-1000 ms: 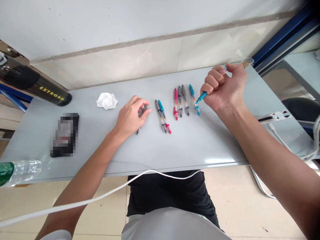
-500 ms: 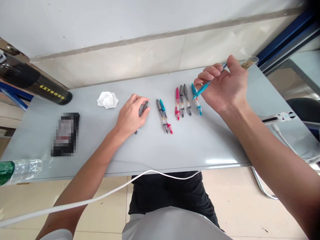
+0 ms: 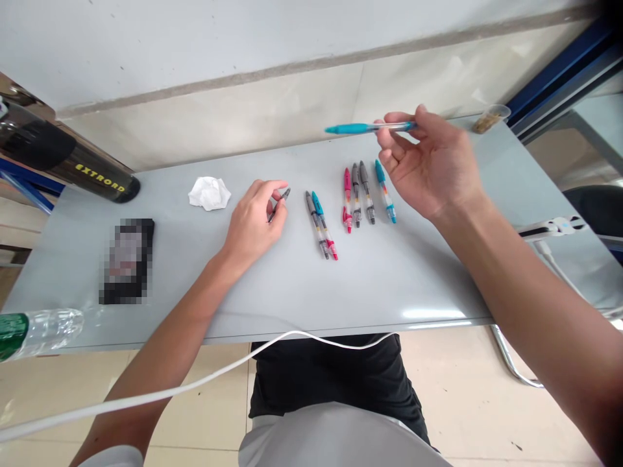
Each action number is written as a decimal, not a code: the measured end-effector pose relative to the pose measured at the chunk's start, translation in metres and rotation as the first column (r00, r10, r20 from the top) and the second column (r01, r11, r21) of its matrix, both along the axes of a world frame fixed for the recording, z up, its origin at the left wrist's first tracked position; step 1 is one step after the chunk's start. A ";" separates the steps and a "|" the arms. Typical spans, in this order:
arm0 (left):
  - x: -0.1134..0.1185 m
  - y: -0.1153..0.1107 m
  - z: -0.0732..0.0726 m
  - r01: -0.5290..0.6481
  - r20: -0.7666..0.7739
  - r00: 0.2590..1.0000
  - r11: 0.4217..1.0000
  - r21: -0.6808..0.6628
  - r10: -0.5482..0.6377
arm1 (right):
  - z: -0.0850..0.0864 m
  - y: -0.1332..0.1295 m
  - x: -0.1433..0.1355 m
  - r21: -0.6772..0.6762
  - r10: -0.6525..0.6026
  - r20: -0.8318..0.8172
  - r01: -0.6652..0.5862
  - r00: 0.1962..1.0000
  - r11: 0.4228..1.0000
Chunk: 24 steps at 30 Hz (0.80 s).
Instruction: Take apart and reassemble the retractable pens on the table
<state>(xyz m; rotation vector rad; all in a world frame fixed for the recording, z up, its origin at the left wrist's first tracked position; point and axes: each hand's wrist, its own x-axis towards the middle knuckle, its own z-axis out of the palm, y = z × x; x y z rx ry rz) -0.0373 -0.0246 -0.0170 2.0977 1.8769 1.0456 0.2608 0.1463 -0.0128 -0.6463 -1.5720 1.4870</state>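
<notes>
My left hand is closed on a grey pen, whose tip shows past the fingers; the rest is mostly hidden. Just right of it, a grey pen and a blue-topped pen with a red end lie side by side. Above the table's right half, my right hand holds a blue pen between thumb and fingers, pointing left. Below that pen lie a pink pen, two grey pens and another blue pen.
Crumpled white paper, a blurred black packet and a dark bottle are at left. A clear bottle lies front left. A small cup stands back right. A white cable crosses in front.
The blue pen in my right hand has swung up and left, from slanting to nearly level. My left hand has tilted the grey pen, and its lower end no longer shows below the hand.
</notes>
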 end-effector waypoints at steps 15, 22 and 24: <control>-0.006 0.003 0.000 0.006 0.374 0.927 0.996 0.086 -0.038 | 0.023 -0.045 -0.022 0.149 -0.158 0.184 0.132 0.970 0.980; -0.003 0.004 0.003 0.016 0.487 0.871 0.994 0.111 -0.068 | 0.024 -0.044 -0.011 0.614 -0.464 0.613 -0.016 0.639 0.789; -0.002 0.004 0.003 0.012 0.501 0.863 0.993 0.116 -0.069 | 0.025 -0.039 -0.005 0.644 -0.508 0.660 -0.069 0.553 0.762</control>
